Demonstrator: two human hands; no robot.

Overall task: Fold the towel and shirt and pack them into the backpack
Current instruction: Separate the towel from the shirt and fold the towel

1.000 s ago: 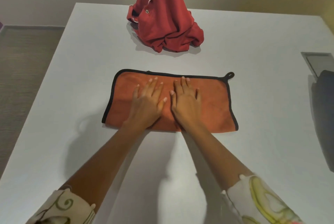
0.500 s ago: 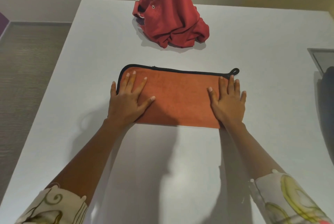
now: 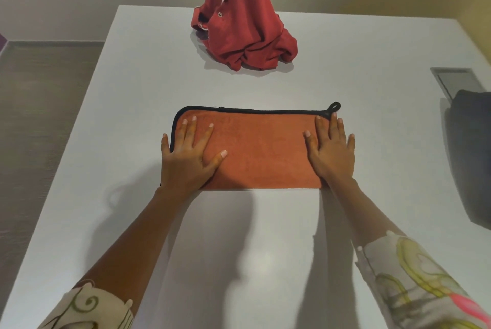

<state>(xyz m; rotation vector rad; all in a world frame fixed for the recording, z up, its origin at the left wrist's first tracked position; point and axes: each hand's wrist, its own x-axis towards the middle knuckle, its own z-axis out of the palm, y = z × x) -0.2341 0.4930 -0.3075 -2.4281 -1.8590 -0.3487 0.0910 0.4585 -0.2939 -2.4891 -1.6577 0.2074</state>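
Towel: orange towel with black edging, folded into a flat oblong on the white table; its hanging loop sticks out at the far right corner.
Left hand: the left hand lies flat on the towel's left end with fingers straight and spread, gripping nothing; the little finger is over the towel's left edge.
Right hand: the right hand lies flat on the towel's right end with fingers straight and close together, palm down, gripping nothing.
Shirt: red shirt, unfolded and bunched in a heap, well beyond the towel's far edge.
Backpack: dark backpack, only partly in view, well to the right of the towel.
Sleeves: patterned cream sleeves nearer the camera than the towel.
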